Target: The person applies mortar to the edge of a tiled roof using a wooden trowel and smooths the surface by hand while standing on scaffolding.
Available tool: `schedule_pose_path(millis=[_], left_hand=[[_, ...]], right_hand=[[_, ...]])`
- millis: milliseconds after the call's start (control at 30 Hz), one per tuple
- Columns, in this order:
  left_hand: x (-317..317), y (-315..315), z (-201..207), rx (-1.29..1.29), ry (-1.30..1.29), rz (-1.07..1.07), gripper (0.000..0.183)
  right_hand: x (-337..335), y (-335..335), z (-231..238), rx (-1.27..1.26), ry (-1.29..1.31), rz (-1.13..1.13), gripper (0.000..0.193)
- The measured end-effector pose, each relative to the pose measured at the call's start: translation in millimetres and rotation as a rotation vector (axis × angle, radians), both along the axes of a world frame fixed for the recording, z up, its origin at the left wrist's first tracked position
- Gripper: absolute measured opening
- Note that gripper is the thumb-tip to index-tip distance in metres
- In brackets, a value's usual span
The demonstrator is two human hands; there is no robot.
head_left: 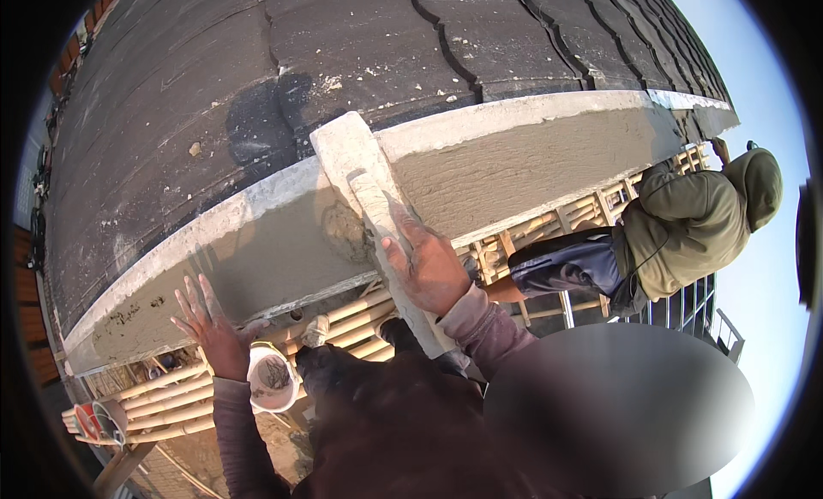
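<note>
My right hand (424,263) is closed round the handle of a long, pale plastering float (345,146), caked with dried mortar. The float lies crosswise over the band of grey mortar (523,173) along the roof edge, its upper end reaching the whitish top strip. Beside its left side a rough lump of wet mortar (345,231) sticks out from the smoother face. Further left, my left hand (210,332) holds nothing, with fingers spread against or just in front of the mortar face; I cannot tell if it touches. Below that hand stands a white bucket (273,400) with grey residue inside.
Dark roof tiles (360,36) with scattered crumbs rise beyond the band. Bamboo scaffolding poles (171,409) run beneath me, with red and grey buckets (94,420) at the left end. A hooded co-worker (694,220) is at the band's right end. A blurred oval covers the lower right.
</note>
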State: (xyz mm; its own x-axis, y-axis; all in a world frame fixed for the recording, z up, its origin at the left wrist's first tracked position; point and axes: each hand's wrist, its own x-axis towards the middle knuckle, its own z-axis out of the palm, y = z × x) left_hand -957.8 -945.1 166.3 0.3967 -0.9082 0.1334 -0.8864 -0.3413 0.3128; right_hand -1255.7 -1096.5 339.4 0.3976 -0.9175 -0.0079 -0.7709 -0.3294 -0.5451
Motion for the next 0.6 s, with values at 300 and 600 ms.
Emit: schedule_pose_path(millis=[300,600], left_hand=[[9,6,9,-0.019,-0.001,-0.061,0.139],[-1,3,15,0.080,0.003,0.040,0.141]], right_hand=[[-192,-74,106,-0.267,0.067,-0.415,0.048],[-71,-4,28,-0.154,0.002,0.005,0.057]])
